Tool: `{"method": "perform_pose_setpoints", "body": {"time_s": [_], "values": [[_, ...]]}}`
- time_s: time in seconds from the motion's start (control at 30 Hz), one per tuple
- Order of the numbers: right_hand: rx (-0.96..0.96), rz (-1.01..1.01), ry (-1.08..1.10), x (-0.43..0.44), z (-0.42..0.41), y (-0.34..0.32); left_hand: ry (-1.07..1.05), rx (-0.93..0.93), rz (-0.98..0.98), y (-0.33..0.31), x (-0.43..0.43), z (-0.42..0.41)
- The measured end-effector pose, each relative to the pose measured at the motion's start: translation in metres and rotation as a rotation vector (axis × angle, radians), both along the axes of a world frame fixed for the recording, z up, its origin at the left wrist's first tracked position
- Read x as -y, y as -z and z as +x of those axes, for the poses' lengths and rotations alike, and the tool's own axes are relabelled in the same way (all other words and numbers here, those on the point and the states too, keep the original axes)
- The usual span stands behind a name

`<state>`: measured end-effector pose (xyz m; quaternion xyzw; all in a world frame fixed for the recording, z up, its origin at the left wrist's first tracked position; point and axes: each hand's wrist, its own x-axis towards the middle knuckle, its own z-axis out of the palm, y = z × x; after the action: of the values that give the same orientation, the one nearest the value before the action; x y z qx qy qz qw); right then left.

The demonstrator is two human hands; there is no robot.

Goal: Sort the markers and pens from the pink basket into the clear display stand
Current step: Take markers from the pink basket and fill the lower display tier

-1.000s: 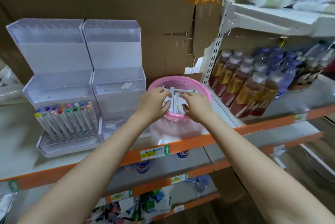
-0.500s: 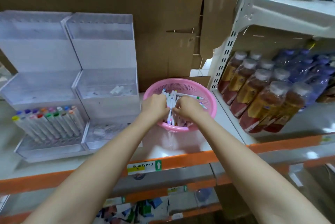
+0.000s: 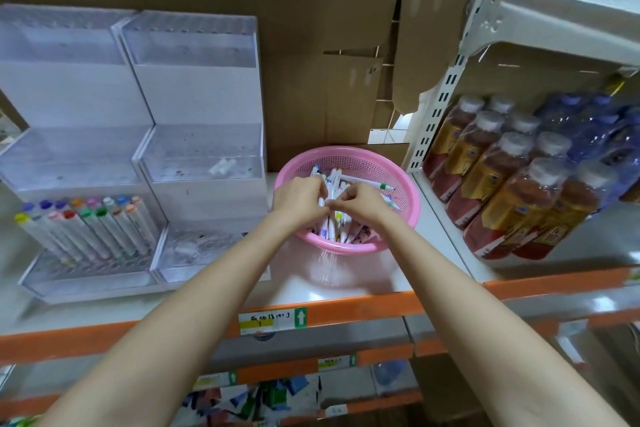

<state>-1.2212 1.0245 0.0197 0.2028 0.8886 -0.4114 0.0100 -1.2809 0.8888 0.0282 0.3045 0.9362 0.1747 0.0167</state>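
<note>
The pink basket sits on the shelf, filled with several white markers and pens. Both of my hands are inside it. My left hand curls its fingers around a bunch of markers, and my right hand pinches markers right beside it, fingertips almost meeting. Left of the basket stand two clear tiered display stands. The left stand's bottom tier holds two rows of upright markers with coloured caps. The right stand holds a small white piece on its middle tier.
Shrink-wrapped bottles of brown drink and blue-capped bottles fill the white shelf to the right. Cardboard backs the shelf. An orange shelf edge with a label runs in front; lower shelves hold packets.
My hands have drawn closer together in the basket and closed on markers. The view has shifted slightly nearer and to the right.
</note>
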Motion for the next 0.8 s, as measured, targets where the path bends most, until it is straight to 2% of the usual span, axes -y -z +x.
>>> {"method": "perform_pose_setpoints", "body": {"time_s": [0.2,0.37,0.43,0.6,0.8], "values": [[-0.142,-0.121,0.026,-0.002,0.001,0.001,0.006,0.051,0.159,0.001,0.003,0.001],[-0.277,-0.075,0.104,-0.001,0.001,-0.004,-0.02,0.151,0.577,-0.006,0.006,0.0],[-0.328,-0.062,0.114,0.001,0.001,-0.01,-0.015,0.187,0.684,-0.013,0.009,0.002],[-0.457,-0.041,0.056,0.013,0.009,-0.033,0.077,0.183,0.758,-0.024,0.02,0.014],[-0.635,-0.092,0.018,0.049,0.024,-0.062,0.19,0.069,0.775,-0.049,0.055,0.035]]}}
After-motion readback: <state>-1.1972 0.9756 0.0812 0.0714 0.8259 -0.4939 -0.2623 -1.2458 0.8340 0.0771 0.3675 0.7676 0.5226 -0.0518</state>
